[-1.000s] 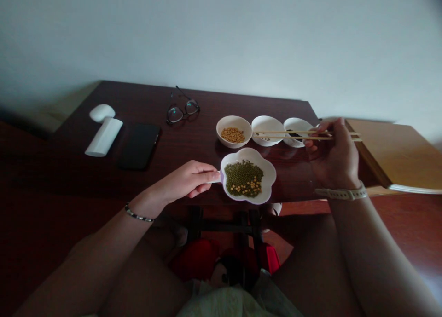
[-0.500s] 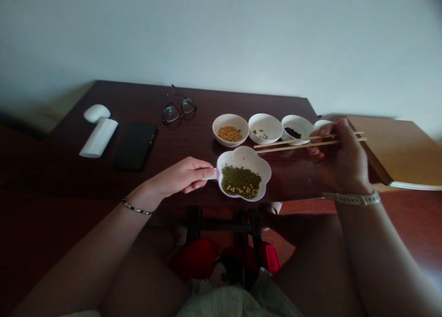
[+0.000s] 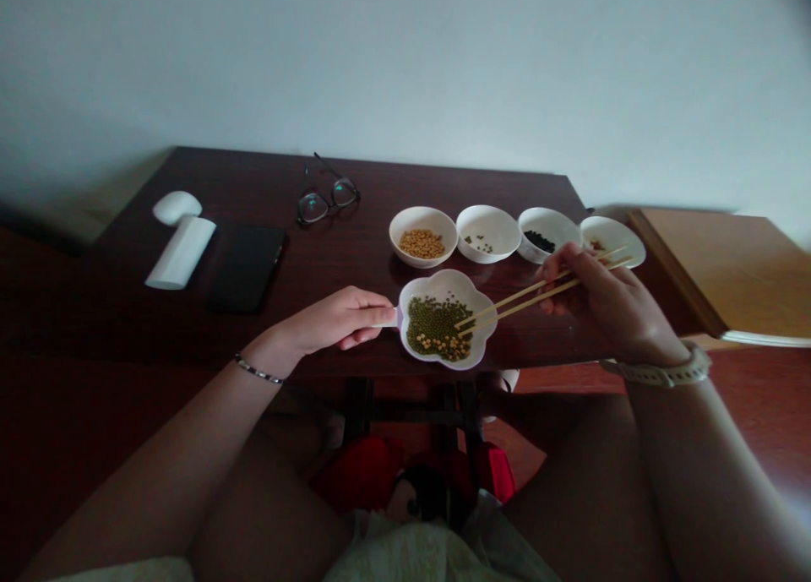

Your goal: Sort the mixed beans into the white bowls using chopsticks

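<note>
Left hand (image 3: 347, 318): thumb and fingers gripping the short white handle (image 3: 388, 323) of a glossy white, flower-shaped dish (image 3: 461, 284), a hold judged to steady it. The dish sits just right of that hand, between both hands, containing small round green beans (image 3: 431, 318) and pale yellow beans (image 3: 437, 346). Its long axis runs sideways, handle pointing leftward. Right hand (image 3: 601, 301): pinching two slim, pale wooden chopsticks (image 3: 529, 296), which slant leftward and toward the body, tips slightly apart inside the dish; bean contact cannot be told. Four round white bowls (image 3: 494, 217) stand in a row beyond the hands, apparently for easy reach.
</note>
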### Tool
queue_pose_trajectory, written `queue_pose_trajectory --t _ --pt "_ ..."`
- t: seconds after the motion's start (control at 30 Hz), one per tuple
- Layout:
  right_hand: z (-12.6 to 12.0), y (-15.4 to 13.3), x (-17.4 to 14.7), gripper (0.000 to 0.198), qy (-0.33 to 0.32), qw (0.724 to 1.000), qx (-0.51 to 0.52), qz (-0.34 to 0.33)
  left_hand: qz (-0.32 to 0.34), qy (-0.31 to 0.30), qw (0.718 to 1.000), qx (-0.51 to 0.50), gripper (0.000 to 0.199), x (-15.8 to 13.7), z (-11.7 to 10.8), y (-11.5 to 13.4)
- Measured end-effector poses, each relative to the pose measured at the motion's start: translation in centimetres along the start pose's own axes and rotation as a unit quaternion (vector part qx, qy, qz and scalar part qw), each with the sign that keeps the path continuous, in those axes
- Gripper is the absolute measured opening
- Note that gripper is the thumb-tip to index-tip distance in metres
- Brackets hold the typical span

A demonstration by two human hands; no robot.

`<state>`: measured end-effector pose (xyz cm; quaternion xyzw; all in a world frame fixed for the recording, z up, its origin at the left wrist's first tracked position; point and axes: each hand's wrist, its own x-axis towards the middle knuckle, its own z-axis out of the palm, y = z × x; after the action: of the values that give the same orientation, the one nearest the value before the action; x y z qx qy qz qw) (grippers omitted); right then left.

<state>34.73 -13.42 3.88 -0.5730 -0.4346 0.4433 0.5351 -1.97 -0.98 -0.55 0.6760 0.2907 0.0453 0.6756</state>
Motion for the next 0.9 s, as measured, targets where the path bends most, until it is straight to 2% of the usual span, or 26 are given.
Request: queue_pose_trajectory --t 0.23,0.47,0.63,0.9 --pt "0.2 0.04 -0.05 0.048 -0.003 1.0 -0.013 -0.007 -0.007 -0.011 1.0 0.006 0.043 -0.11 0.0 0.2" --pt "-0.3 0.65 0.39 0.045 0.011 0.999 0.044 0.015 -0.005 -0.007 1.0 0.001 0.044 -0.21 0.02 0.14" --pt "-0.61 0.65 0.76 0.041 0.032 0.997 0.067 -0.001 0.002 0.002 1.0 -0.003 0.043 -0.4 0.16 -0.02" --pt "-0.51 0.44 0.77 0.044 0.017 0.999 0.044 0.017 0.001 0.009 1.0 -0.012 0.043 -0.48 0.3 -0.13"
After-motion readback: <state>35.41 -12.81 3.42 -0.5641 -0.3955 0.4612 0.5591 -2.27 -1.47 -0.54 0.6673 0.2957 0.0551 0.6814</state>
